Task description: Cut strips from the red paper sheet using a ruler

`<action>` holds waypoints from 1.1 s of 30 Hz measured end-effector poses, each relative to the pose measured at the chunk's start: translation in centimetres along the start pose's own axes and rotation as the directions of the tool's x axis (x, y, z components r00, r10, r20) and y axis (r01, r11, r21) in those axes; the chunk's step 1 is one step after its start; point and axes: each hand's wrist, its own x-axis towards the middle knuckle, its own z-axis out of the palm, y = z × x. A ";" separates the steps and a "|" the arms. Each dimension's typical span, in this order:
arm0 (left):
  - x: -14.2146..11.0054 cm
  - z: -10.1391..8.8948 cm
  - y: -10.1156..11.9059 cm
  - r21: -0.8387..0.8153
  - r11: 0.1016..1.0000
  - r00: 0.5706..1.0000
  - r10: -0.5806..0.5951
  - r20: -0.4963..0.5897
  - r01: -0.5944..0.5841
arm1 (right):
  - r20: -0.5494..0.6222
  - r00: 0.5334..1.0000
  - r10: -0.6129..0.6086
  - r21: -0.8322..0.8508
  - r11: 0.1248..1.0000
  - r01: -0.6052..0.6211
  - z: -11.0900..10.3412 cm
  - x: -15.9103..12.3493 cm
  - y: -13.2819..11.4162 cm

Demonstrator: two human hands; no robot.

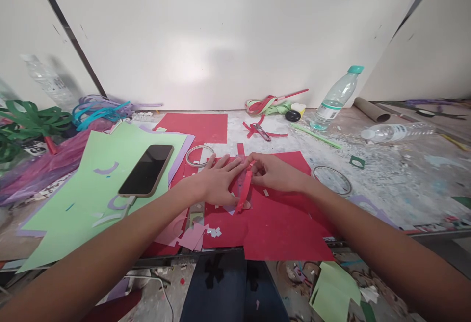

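Note:
My left hand (220,185) lies palm down over the red paper (283,224), its fingers stretched out and its thumb by the lower end of a curved red paper strip (244,192). From the right, my right hand (274,171) has its fingers closed on the strip's upper part. Between the hands is a small purple patch, partly hidden by them. A roll of tape (199,156) lies just beyond my left hand, and a second tape ring (332,180) is right of the red paper. Small white bits are scattered about the sheets.
To the left, a phone (146,170) rests on green paper (83,189). A small cutter (261,132) lies among red strips behind the hands. At the right stand a water bottle (333,102) with a teal cap, a lying bottle (399,132) and a cardboard tube (371,110).

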 end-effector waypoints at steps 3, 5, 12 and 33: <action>0.1 0.2 -0.2 0.019 1.000 1.000 0.008 -0.004 -0.008 | 0.079 0.997 0.008 0.080 0.997 -0.014 -0.1 -0.2 -0.3; 0.2 0.3 -0.4 0.032 0.999 1.000 0.008 -0.013 -0.008 | 0.089 0.996 0.014 0.096 0.995 -0.023 -0.3 -0.3 -0.4; 0.2 0.3 -0.4 0.008 1.000 1.000 0.018 -0.017 -0.018 | 0.053 0.998 0.027 0.032 0.999 -0.028 -0.6 -0.3 0.4; 0.2 0.5 -0.1 0.049 0.999 0.999 0.012 -0.040 -0.010 | 0.141 0.990 -0.001 0.035 0.999 -0.004 -0.4 -0.7 0.1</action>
